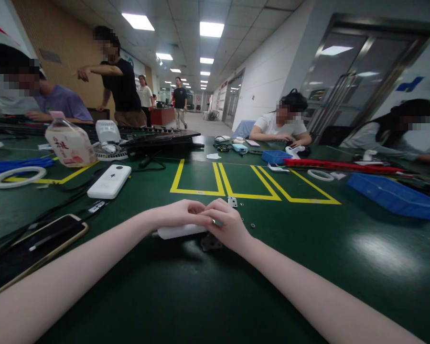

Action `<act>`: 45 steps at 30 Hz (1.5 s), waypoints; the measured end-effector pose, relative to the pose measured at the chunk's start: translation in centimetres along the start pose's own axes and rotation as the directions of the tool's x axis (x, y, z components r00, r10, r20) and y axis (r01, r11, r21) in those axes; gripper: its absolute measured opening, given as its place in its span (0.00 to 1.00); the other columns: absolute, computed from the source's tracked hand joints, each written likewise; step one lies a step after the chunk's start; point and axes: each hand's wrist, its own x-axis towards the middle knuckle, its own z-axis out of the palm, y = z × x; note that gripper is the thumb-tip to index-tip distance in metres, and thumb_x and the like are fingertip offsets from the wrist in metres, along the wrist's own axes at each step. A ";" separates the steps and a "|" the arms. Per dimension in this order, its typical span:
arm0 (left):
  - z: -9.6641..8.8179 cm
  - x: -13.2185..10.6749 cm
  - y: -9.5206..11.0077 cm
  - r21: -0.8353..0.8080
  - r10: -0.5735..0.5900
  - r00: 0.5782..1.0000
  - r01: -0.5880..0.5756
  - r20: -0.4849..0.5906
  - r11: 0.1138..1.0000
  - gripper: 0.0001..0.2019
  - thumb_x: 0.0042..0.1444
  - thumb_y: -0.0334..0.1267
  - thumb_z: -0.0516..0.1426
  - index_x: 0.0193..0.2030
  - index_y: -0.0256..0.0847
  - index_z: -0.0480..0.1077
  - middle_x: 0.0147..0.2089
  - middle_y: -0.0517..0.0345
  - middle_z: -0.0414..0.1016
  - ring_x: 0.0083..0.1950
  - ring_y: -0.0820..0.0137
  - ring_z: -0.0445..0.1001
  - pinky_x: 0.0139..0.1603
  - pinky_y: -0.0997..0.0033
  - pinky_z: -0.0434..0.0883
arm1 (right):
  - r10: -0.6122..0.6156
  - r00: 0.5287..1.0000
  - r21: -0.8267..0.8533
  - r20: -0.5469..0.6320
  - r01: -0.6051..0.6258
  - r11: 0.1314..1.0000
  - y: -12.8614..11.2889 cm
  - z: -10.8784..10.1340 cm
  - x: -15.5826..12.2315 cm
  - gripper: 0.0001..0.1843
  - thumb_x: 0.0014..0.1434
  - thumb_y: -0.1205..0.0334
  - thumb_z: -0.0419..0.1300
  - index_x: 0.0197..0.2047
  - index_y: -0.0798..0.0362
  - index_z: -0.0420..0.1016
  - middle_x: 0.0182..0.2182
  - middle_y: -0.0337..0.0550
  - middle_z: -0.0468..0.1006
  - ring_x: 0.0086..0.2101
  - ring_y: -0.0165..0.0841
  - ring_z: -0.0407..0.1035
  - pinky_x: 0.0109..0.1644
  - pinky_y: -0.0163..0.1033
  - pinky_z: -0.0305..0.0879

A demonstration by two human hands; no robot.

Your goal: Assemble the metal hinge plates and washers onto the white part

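Both hands meet over the green table in front of me. My left hand [181, 213] is closed around a white, bar-like object [181, 232] that lies low, just over the tabletop. At its right end my right hand [226, 220] pinches with bent fingers, touching the left fingertips; what sits between them is mostly hidden. Below the right hand is a dark metal plate with holes [211, 242]. A small silver bracket with holes [232, 202] lies just beyond the fingers, and a small ring or nut [252, 225] rests to the right.
Yellow tape outlines [197, 193] mark the table ahead. On the left are a phone [39, 248], a white power bank [110, 181], cables and a drink bottle [70, 143]. A blue tray [394, 196] stands at right. Several people sit or stand around.
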 end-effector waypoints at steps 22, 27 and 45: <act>2.3 -1.1 0.4 0.435 0.169 0.973 -0.085 -0.158 0.896 0.31 0.45 0.56 0.65 0.53 0.44 0.66 0.52 0.53 0.71 0.48 0.58 0.71 0.44 0.62 0.68 | -0.001 0.964 -0.221 0.264 0.061 0.973 -1.0 -3.9 -3.5 0.08 0.61 0.65 0.60 0.45 0.53 0.74 0.39 0.41 0.75 0.38 0.31 0.67 0.40 0.37 0.61; 2.2 -0.8 0.0 0.434 0.204 0.962 -0.108 -0.182 0.894 0.27 0.48 0.52 0.64 0.52 0.41 0.67 0.50 0.52 0.72 0.47 0.59 0.71 0.46 0.62 0.68 | -0.034 0.967 -0.311 0.251 0.114 0.944 -0.8 -3.2 -3.0 0.07 0.62 0.66 0.58 0.44 0.53 0.74 0.38 0.42 0.75 0.37 0.30 0.68 0.39 0.36 0.61; 2.7 -0.4 0.4 0.037 0.148 0.857 -0.149 -0.494 0.988 0.21 0.55 0.37 0.58 0.55 0.38 0.68 0.51 0.50 0.74 0.48 0.63 0.73 0.46 0.65 0.71 | 0.384 0.923 0.155 -0.010 -0.378 0.913 -1.9 -2.5 -1.9 0.09 0.62 0.65 0.57 0.46 0.54 0.72 0.36 0.42 0.74 0.35 0.28 0.69 0.39 0.34 0.67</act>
